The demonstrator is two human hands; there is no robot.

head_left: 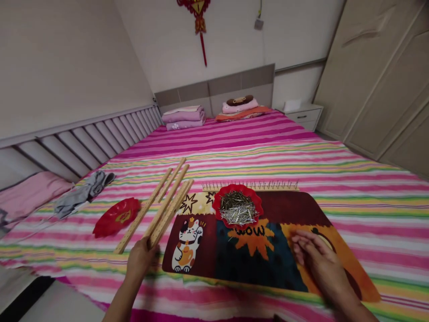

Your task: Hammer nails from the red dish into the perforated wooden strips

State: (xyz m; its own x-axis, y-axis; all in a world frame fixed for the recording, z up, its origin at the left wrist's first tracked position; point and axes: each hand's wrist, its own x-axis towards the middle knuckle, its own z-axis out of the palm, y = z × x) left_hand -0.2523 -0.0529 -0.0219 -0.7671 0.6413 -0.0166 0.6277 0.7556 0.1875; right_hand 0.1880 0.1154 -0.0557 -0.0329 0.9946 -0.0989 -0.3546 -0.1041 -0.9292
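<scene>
At the lower left, my left hand [142,259] is closed around the near end of a wooden strip with small holes [170,212]. Another wooden strip [167,199] lies right alongside it, and I cannot tell whether the hand grips that one too. My right hand [318,259] hovers over the right side of a colourful cartoon mat [197,279], fingers loosely bent and apart, with nothing visible in them. A red scalloped dish [217,197] on the mat holds dark and silver nails [238,209]. Behind it, a wooden strip [281,190] carries a row of upright nails.
More wooden strips [144,212] lie on the striped bedspread [362,205] at the left. Beside them is a second red dish [117,218]. Grey cloth [85,192] and a pink garment [36,192] lie near the bed rail [83,134]. Folded bedding [184,118] is stacked by the headboard.
</scene>
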